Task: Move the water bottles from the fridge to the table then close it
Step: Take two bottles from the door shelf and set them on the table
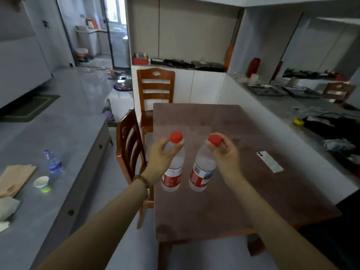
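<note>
a: where are the two bottles right now?

b: both are over the brown worktop (224, 191). the left hand (158, 159) has the left bottle (172, 172) pinched just under its red cap (176, 137), and the right hand (227, 152) has the right bottle (202, 172) by its own red cap (214, 140). fingers (181, 142) on each side are clenched around the neck, not the body.

a: are they set down yet?

b: i can't tell whether the bases touch the surface. the left one hangs close to upright; the right one leans, its base swung toward the left one.

a: so what could go wrong?

b: my guess is the tilt. if the right hand lets go while that bottle leans, it may land on the edge of its base and tip over, maybe into its neighbour, since they sit just beside each other. a grip that high also lets a bottle swing.

a: anything else close by?

b: a phone (269, 161) lies flat to the right, apart from the bottles, so a rolling bottle could reach it. the left bottle is near the worktop's left edge, above a wooden chair (128, 145), so a drop there could go off the side.

a: and the fridge?

b: not in view. closing it looks like it remains to be done.
</note>
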Demonstrator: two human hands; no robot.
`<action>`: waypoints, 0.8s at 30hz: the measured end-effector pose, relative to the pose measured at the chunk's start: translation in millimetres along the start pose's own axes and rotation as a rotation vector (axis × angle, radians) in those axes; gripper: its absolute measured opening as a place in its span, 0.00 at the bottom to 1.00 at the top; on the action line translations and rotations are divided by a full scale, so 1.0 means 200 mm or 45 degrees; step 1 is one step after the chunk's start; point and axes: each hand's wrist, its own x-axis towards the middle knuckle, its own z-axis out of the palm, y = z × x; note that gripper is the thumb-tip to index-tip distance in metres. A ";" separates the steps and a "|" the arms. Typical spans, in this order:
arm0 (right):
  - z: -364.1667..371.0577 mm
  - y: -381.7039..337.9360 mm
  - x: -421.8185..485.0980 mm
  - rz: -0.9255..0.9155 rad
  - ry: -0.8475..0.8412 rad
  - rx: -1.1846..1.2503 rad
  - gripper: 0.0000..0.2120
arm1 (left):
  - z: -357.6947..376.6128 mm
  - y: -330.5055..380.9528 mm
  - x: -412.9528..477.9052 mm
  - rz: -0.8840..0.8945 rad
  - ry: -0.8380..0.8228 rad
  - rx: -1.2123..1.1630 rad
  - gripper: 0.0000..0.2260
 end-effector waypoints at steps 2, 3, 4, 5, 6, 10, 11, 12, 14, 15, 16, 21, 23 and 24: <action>0.00 0.11 0.12 0.060 -0.011 -0.004 0.13 | 0.04 -0.09 0.10 -0.072 -0.008 -0.022 0.03; -0.01 0.16 0.18 0.074 -0.036 -0.014 0.13 | 0.06 -0.13 0.15 -0.094 -0.012 -0.025 0.04; -0.01 0.21 0.23 0.093 -0.067 -0.035 0.12 | 0.08 -0.18 0.20 -0.109 -0.021 -0.023 0.04; -0.01 0.26 0.27 0.117 -0.096 -0.060 0.12 | 0.10 -0.22 0.23 -0.115 -0.030 -0.010 0.04; -0.02 0.31 0.30 0.137 -0.127 -0.085 0.12 | 0.12 -0.26 0.25 -0.105 -0.025 0.032 0.04; -0.07 0.48 0.43 0.207 -0.238 -0.095 0.12 | 0.18 -0.39 0.34 -0.100 0.028 0.138 0.03; -0.07 0.51 0.45 0.221 -0.259 -0.097 0.12 | 0.19 -0.42 0.36 -0.105 0.030 0.142 0.03; -0.07 0.54 0.47 0.230 -0.271 -0.099 0.13 | 0.21 -0.45 0.38 -0.118 0.035 0.143 0.03; -0.08 0.58 0.51 0.241 -0.292 -0.095 0.13 | 0.23 -0.49 0.40 -0.146 0.051 0.127 0.03; -0.07 0.60 0.52 0.245 -0.306 -0.084 0.13 | 0.24 -0.50 0.40 -0.149 0.061 0.121 0.03; -0.07 0.62 0.54 0.250 -0.318 -0.070 0.13 | 0.24 -0.51 0.41 -0.151 0.066 0.121 0.03; -0.06 0.69 0.57 0.283 -0.369 -0.055 0.13 | 0.26 -0.57 0.42 -0.189 0.061 0.127 0.07; -0.05 0.72 0.57 0.298 -0.363 -0.049 0.13 | 0.26 -0.60 0.41 -0.222 0.051 0.126 0.08; -0.04 0.73 0.57 0.307 -0.361 -0.047 0.14 | 0.26 -0.61 0.41 -0.231 0.039 0.125 0.08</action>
